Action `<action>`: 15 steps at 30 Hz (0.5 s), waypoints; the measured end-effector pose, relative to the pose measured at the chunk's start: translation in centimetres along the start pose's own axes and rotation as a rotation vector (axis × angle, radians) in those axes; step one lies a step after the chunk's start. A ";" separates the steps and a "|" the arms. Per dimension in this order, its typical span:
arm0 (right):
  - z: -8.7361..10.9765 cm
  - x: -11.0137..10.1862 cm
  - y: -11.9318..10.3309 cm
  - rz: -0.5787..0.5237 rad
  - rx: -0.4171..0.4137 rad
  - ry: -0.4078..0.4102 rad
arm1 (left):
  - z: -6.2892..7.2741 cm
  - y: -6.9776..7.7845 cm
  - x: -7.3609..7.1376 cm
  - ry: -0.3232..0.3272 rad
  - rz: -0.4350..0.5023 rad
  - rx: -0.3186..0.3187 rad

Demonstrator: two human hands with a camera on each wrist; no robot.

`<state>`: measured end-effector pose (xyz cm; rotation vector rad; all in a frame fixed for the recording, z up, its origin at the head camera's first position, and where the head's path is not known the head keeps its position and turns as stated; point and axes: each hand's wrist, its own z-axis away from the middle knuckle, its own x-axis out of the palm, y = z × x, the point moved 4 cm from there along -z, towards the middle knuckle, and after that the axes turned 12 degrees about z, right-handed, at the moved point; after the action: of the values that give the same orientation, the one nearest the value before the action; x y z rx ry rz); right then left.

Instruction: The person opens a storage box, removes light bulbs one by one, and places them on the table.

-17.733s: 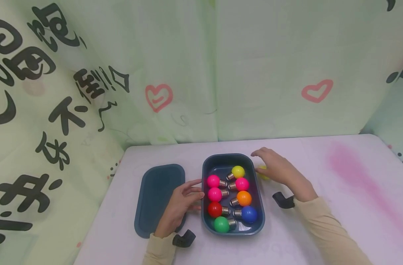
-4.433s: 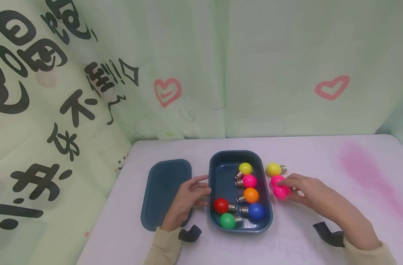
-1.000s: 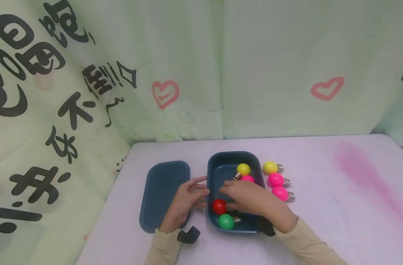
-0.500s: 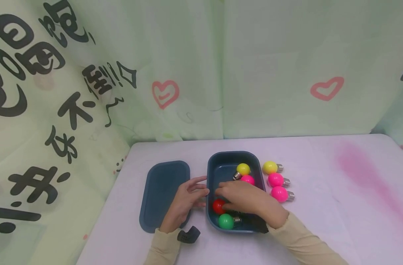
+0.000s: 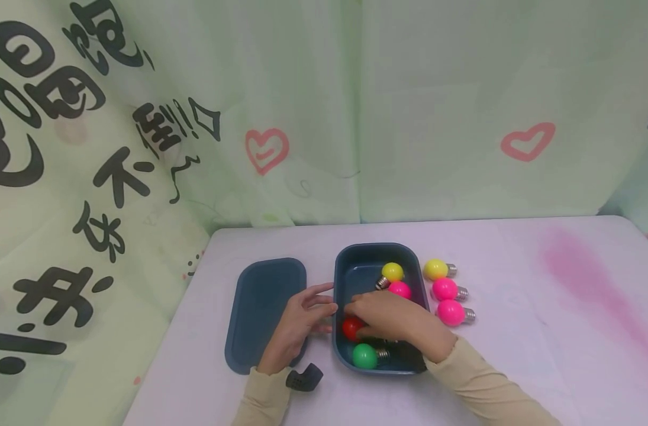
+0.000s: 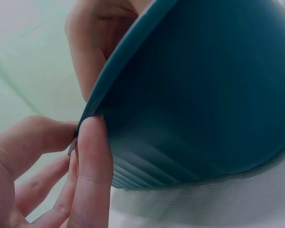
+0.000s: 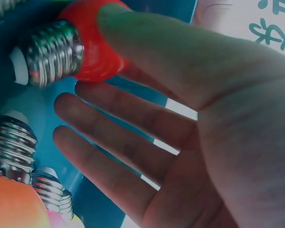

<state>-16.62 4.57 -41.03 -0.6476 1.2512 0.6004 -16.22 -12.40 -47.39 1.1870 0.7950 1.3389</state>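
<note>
My right hand (image 5: 390, 316) reaches into a dark blue box (image 5: 350, 254) and pinches a red light bulb (image 5: 351, 329). The right wrist view shows its thumb (image 7: 147, 40) on the bulb's round head, index finger behind, other fingers stretched out. My left hand (image 5: 297, 328) rests at the box's left side; its fingers (image 6: 92, 166) touch the outer wall and rim. Also in the box lie a green bulb (image 5: 364, 356), a yellow bulb (image 5: 392, 271), a pink bulb (image 5: 400, 289) and an orange bulb (image 7: 14, 204). My right hand and sleeve hide the blue bulb.
A flat blue lid (image 5: 265, 302) lies left of the box, partly under my left hand. To the box's right, a yellow bulb (image 5: 435, 269) and two pink bulbs (image 5: 450, 312) lie in a column on the white tabletop (image 5: 515, 343). A printed curtain (image 5: 435, 165) hangs behind.
Two pink bulbs have moved from the box to the table since the earliest frame. Lately my right hand went leftward onto the red bulb, which has shifted slightly. My left hand stays put.
</note>
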 end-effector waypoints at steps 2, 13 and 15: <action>-0.1 0.0 0.0 -0.014 -0.002 -0.003 | 0.0 0.0 0.0 -0.002 -0.003 0.004; 0.0 -0.1 0.0 -0.035 -0.037 0.023 | 0.0 -0.1 0.0 -0.003 -0.014 0.017; 0.0 0.0 0.1 -0.033 -0.037 0.028 | 0.0 -0.1 0.0 -0.004 -0.013 0.019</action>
<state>-16.68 4.68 -41.04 -0.7082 1.2555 0.5905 -16.22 -12.37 -47.48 1.1974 0.8127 1.3202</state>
